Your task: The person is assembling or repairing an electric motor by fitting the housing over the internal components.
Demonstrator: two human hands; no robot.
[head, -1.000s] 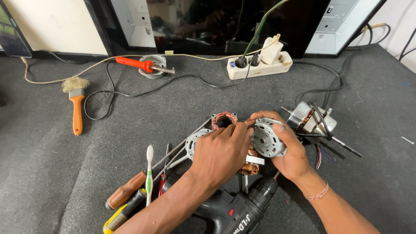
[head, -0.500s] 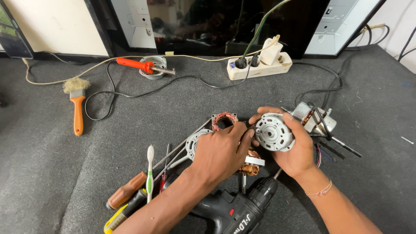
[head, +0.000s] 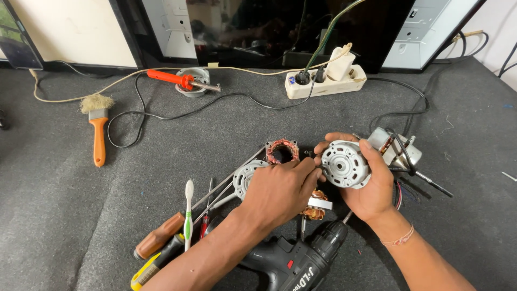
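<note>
My right hand (head: 371,188) grips a round silver motor housing (head: 344,164), its flat face turned toward me. My left hand (head: 280,191) reaches across, fingertips pinched at the housing's left edge; what they hold is too small to make out. Just behind my left hand sits a copper-wound stator (head: 281,151). A silver end cover (head: 245,178) lies partly under the left hand. A small copper coil part (head: 316,207) lies below the hands.
A black cordless drill (head: 301,258) lies near my forearms. Screwdrivers (head: 161,242) and a toothbrush (head: 188,213) lie left. Another motor with wires (head: 396,148) is right. Far back: a soldering iron (head: 177,81), power strip (head: 326,81), orange-handled brush (head: 98,129).
My right hand has tilted the motor housing so its face shows more. My left hand has shifted slightly right, toward the housing's edge.
</note>
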